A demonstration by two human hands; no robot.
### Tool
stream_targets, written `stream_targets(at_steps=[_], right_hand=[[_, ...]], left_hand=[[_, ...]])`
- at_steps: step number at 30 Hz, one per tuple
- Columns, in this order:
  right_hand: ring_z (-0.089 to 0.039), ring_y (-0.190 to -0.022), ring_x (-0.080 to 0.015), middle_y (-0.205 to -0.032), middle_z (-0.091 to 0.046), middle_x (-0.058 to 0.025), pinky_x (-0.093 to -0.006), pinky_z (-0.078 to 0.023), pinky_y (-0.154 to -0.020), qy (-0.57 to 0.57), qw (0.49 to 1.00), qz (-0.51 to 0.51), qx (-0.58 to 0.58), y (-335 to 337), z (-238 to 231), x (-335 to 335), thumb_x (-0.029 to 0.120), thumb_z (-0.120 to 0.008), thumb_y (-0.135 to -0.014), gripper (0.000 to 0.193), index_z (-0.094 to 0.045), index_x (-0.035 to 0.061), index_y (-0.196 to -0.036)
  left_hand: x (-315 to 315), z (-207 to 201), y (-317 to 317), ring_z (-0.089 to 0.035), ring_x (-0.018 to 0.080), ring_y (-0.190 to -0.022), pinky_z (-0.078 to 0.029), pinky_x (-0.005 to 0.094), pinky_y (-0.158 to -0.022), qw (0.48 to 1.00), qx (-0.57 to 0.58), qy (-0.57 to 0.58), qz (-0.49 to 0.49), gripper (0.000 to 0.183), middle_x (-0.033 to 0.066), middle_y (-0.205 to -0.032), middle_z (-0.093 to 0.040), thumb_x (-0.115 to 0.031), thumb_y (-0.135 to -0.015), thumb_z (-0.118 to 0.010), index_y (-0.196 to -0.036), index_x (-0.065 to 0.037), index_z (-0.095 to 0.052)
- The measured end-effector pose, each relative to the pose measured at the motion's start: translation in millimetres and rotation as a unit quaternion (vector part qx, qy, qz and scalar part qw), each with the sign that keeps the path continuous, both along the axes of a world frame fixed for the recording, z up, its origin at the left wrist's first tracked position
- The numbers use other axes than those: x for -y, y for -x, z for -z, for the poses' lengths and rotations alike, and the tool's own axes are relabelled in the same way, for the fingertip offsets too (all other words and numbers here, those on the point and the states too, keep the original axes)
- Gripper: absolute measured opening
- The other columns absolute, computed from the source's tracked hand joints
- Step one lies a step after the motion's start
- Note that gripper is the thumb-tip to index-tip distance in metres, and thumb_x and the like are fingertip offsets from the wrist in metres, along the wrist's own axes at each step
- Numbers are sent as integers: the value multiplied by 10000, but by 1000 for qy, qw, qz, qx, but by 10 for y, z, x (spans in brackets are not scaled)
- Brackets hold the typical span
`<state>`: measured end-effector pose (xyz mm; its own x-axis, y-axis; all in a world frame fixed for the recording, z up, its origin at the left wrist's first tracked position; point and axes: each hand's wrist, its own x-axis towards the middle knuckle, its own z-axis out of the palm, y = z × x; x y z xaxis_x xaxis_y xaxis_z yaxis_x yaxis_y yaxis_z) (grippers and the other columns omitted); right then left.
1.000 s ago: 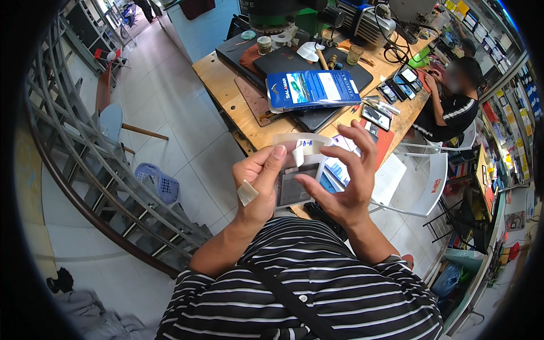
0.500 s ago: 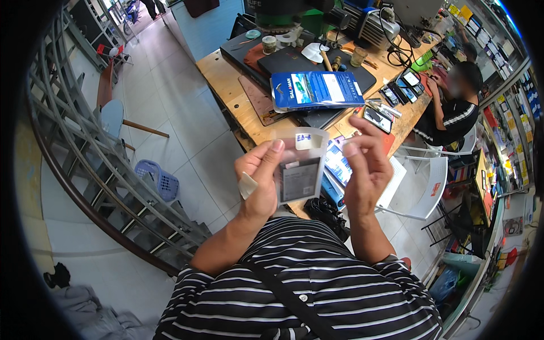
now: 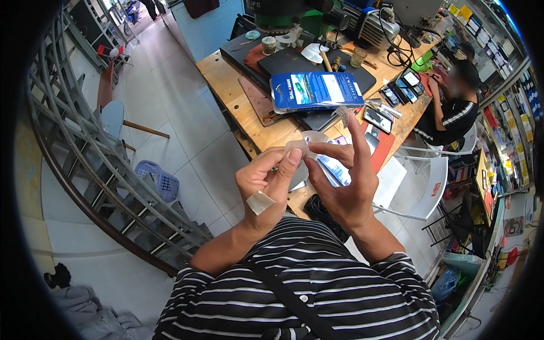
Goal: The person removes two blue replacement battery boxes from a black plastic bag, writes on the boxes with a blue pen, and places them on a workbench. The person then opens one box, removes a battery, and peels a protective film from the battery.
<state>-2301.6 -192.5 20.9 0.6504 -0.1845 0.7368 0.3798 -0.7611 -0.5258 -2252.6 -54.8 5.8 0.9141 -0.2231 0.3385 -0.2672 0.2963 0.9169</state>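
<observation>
My left hand pinches a small translucent plastic bag between thumb and fingers, in front of my striped shirt. The bag is turned nearly edge-on, so the dark flat rectangular piece inside is hidden. At its top shows a pale label with blue handwriting. The thumb and a finger of my right hand close on the bag's upper edge. Another right finger stands raised, with a small greyish patterned scrap at its tip. A beige piece of tape sticks to my left hand near the thumb base.
On the wooden workbench lie a blue package, dark laptops, several phones and tools. A person sits at the right side. White chairs stand at right, a stair railing and purple basket at left.
My right hand has moved left and now pinches the bag's top edge. The bag has turned from facing me to nearly edge-on. The scrap now shows on a raised right finger.
</observation>
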Motion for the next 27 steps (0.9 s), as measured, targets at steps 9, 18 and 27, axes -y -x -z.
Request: stream_targets(at_steps=[9,18,27], right_hand=[[-758,-919,-222,-959,-759,-129,-373,-579,-859,21,999,-15,-21,-18,-83,-25,-40,-799,-779,949,-255,-45,-1557],[-761,-903,-216,-1018,-755,-146,-380,-577,-875,34,999,-29,6,-111,-142,-22,-58,-773,-782,942,-249,-27,-1563],[-749,-935,-214,-962,-736,-108,-421,-579,-928,-36,997,-64,10,-189,-61,-27,-72,-756,-796,904,-266,-4,-1554]], left_hand=[[-12,-64,-9,-590,78,-787,-462,221,-677,998,41,-30,-26,200,80,-945,-700,-129,-971,-703,-969,68,-735],[-9,-100,-35,-599,72,-762,-462,210,-655,994,77,-50,-58,197,74,-907,-707,-120,-967,-706,-968,74,-734],[-68,-56,-143,-615,80,-798,-465,204,-680,1000,-8,21,-7,223,84,-943,-720,-140,-977,-696,-996,78,-736]])
